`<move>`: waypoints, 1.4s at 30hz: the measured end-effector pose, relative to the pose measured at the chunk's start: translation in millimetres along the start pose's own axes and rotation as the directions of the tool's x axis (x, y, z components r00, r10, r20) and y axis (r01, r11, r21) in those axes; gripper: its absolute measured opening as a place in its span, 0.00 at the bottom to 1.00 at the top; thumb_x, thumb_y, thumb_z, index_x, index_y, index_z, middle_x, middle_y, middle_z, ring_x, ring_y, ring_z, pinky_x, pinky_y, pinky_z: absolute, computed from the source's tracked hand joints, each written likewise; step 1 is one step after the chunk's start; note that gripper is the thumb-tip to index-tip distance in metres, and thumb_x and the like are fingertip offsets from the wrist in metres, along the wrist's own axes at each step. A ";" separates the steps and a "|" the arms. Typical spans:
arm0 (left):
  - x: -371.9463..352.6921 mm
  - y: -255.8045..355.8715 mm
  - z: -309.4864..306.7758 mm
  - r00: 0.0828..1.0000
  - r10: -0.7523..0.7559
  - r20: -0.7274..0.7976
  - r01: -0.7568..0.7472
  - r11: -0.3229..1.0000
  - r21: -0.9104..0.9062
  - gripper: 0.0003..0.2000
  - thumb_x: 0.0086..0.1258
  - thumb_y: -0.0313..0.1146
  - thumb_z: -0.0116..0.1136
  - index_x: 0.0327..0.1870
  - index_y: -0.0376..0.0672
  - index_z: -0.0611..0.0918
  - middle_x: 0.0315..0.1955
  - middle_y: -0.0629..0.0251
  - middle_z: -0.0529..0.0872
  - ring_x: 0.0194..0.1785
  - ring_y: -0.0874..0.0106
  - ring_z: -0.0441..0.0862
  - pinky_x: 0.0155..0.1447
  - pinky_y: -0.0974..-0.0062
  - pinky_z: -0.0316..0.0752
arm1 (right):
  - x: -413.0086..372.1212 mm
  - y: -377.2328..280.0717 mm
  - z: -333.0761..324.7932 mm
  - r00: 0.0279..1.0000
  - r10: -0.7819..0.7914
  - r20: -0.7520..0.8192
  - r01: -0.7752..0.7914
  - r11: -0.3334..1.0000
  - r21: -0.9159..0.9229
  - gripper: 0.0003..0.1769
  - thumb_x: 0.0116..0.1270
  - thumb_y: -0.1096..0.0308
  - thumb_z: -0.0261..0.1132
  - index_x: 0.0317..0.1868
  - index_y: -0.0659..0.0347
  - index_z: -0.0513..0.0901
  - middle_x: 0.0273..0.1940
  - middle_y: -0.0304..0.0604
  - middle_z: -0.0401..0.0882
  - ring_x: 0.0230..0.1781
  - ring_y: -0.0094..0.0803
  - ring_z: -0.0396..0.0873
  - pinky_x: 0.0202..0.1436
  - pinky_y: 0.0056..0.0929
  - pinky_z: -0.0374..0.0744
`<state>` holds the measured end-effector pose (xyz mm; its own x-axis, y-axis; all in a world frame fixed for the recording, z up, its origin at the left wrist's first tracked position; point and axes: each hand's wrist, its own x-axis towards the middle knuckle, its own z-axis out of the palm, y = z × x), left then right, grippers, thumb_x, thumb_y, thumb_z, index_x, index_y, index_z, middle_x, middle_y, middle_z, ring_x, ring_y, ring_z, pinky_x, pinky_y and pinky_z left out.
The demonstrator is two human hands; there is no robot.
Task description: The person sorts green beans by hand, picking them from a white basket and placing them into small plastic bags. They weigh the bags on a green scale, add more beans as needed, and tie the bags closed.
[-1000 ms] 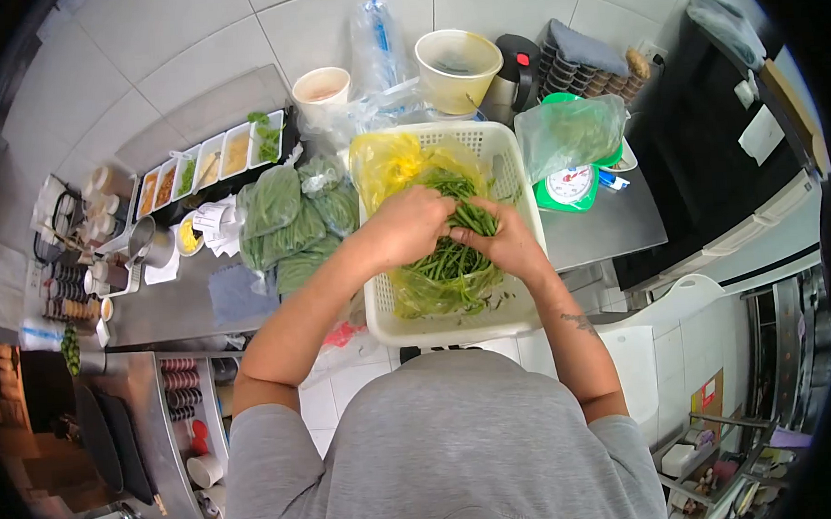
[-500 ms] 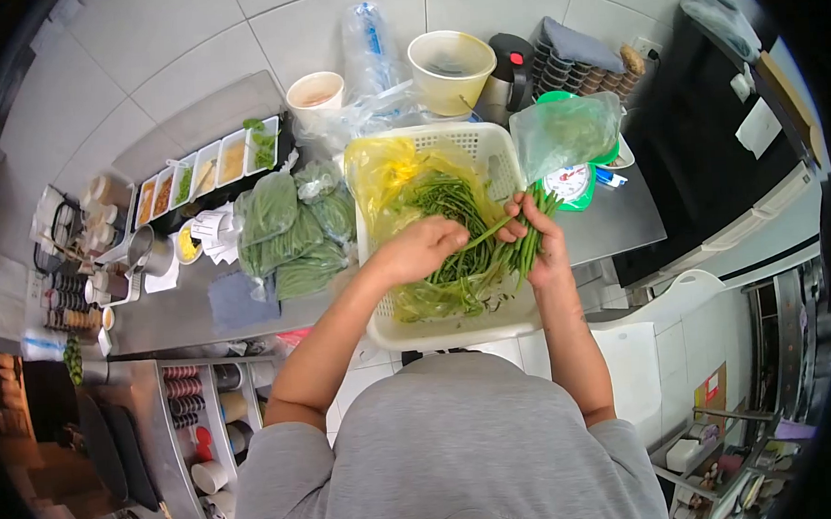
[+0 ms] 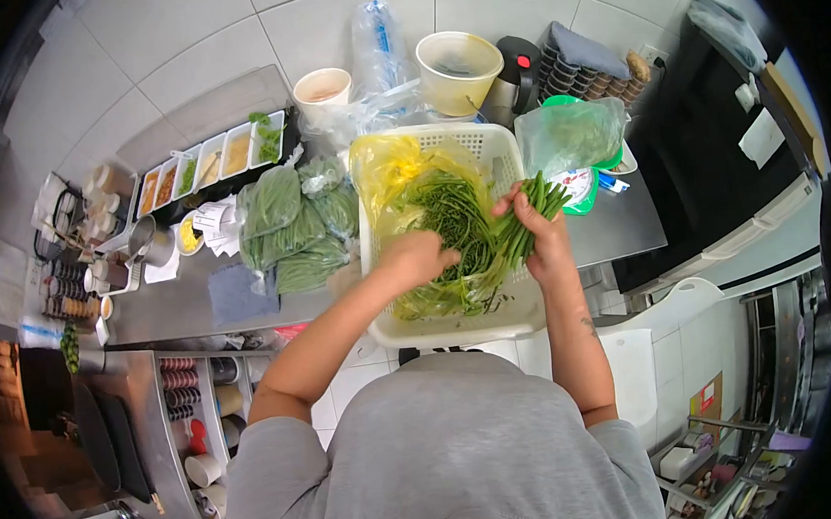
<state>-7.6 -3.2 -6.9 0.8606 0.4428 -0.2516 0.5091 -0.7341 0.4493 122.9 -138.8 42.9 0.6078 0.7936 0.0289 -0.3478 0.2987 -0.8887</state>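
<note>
A white perforated basket [image 3: 504, 147] holds a yellow plastic bag [image 3: 382, 163] with a tangle of long green stems [image 3: 451, 211] in it. At the basket's right side my right hand [image 3: 543, 234] grips a bundle of green stems [image 3: 548, 196], their ends pointing up and to the right. My left hand [image 3: 422, 258] is over the left part of the loose stems, fingers bent in among them; whether it holds any is not clear.
Bagged greens [image 3: 287, 219] lie left of the basket, near a row of ingredient trays [image 3: 208, 162]. Behind stand a yellowish tub [image 3: 459, 69], a paper cup [image 3: 322, 90] and a flask [image 3: 514, 76]. A green scale [image 3: 581, 192] under a plastic bag [image 3: 573, 134] is at the right.
My left hand has moved away from the bundle, down and left onto the loose stems. My right hand still grips the bundle, now turned slightly.
</note>
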 end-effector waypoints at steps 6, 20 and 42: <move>-10.4 -6.6 15.1 0.969 0.095 -0.227 -0.071 0.991 0.115 0.11 0.59 0.36 0.58 0.33 0.36 0.78 0.27 0.50 0.82 0.37 0.52 0.81 0.41 0.57 0.74 | 5.7 10.6 -3.7 0.997 0.069 0.035 -0.064 0.987 -0.145 0.07 0.63 0.70 0.65 0.35 0.63 0.76 0.26 0.37 0.75 0.23 0.24 0.73 0.28 0.24 0.72; -17.2 9.5 -10.4 0.990 0.117 -0.076 -0.134 0.648 -0.749 0.06 0.65 0.30 0.57 0.34 0.37 0.76 0.22 0.69 0.78 0.27 0.79 0.74 0.31 0.78 0.69 | 10.8 26.2 16.8 0.990 0.133 -0.053 -0.137 0.986 -0.090 0.09 0.58 0.71 0.69 0.36 0.65 0.81 0.29 0.39 0.80 0.21 0.21 0.71 0.24 0.20 0.69; 14.4 2.8 10.4 0.922 -0.051 -0.384 0.035 0.998 -0.049 0.11 0.63 0.33 0.55 0.32 0.32 0.81 0.31 0.44 0.82 0.40 0.51 0.81 0.43 0.56 0.74 | 12.3 21.6 -19.1 0.970 0.240 -0.031 -0.242 0.955 -0.172 0.09 0.56 0.73 0.69 0.36 0.63 0.79 0.26 0.36 0.76 0.25 0.22 0.72 0.28 0.21 0.71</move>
<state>6.4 -4.2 -18.1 0.7618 0.6435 0.0745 0.5375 -0.6922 0.4817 136.5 -132.7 15.4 0.5282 0.8253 -0.1997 -0.3560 0.0018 -0.9345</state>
